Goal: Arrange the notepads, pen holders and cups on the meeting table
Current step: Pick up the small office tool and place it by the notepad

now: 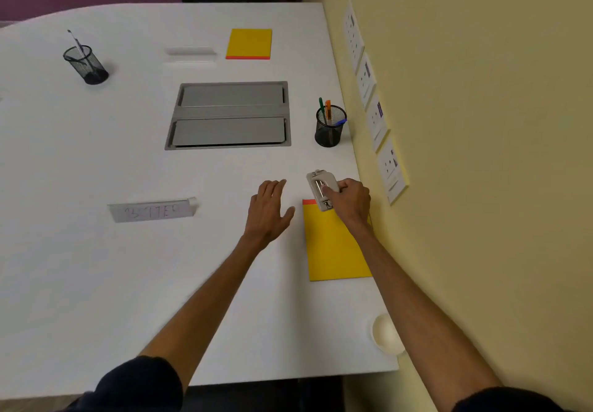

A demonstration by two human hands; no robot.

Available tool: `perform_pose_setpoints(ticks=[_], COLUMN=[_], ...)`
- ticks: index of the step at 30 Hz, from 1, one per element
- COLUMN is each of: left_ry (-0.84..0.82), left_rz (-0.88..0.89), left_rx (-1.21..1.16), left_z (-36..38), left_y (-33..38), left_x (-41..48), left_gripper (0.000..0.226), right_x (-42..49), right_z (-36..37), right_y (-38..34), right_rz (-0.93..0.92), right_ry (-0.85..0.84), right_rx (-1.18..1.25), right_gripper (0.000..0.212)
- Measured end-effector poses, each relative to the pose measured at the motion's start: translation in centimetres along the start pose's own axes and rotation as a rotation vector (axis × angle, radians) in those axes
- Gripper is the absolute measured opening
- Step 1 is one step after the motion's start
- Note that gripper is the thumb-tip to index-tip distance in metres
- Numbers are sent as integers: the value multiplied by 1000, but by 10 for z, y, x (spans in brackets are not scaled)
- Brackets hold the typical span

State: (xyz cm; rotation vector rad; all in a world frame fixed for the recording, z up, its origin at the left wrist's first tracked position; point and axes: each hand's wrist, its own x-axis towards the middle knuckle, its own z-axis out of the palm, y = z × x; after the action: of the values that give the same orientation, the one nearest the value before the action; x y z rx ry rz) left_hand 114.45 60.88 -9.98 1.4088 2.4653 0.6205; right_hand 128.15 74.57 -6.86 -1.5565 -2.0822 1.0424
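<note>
My right hand [351, 201] grips a grey stapler [321, 187] at the top edge of a yellow notepad [333, 248] near the table's right side. My left hand [269, 209] hovers open, palm down, just left of that notepad. A second yellow notepad [249, 43] lies at the far side. A black mesh pen holder [330, 127] with green, orange and blue pens stands by the right edge. Another mesh pen holder [85, 63] with one pen stands at the far left. A white cup [386, 333] sits near the front right corner.
A grey cable-box lid [229, 115] is set into the white table [96, 267]. A clear name plate [152, 210] stands at the left, another name plate [191, 54] at the far side. The yellow wall [481, 155] with sockets [373, 113] runs along the right edge.
</note>
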Motion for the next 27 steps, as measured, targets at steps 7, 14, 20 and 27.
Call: perform_pose_setpoints(ticks=[7, 14, 20, 27], left_ry=[-82, -118, -56, -2], left_rz=[-142, -222, -183, -192], left_rx=[-2, -38, 181, 235], left_z=[52, 94, 115, 124], left_y=[-17, -47, -55, -61], left_x=[42, 62, 70, 72], left_gripper=[68, 75, 79, 78], right_x=[56, 103, 134, 144], right_z=[29, 57, 71, 82], right_y=[28, 42, 44, 53], right_rz=[144, 162, 124, 94], right_ry=[70, 178, 269, 268], right_rx=[9, -36, -114, -216], right_gripper=[45, 44, 43, 46])
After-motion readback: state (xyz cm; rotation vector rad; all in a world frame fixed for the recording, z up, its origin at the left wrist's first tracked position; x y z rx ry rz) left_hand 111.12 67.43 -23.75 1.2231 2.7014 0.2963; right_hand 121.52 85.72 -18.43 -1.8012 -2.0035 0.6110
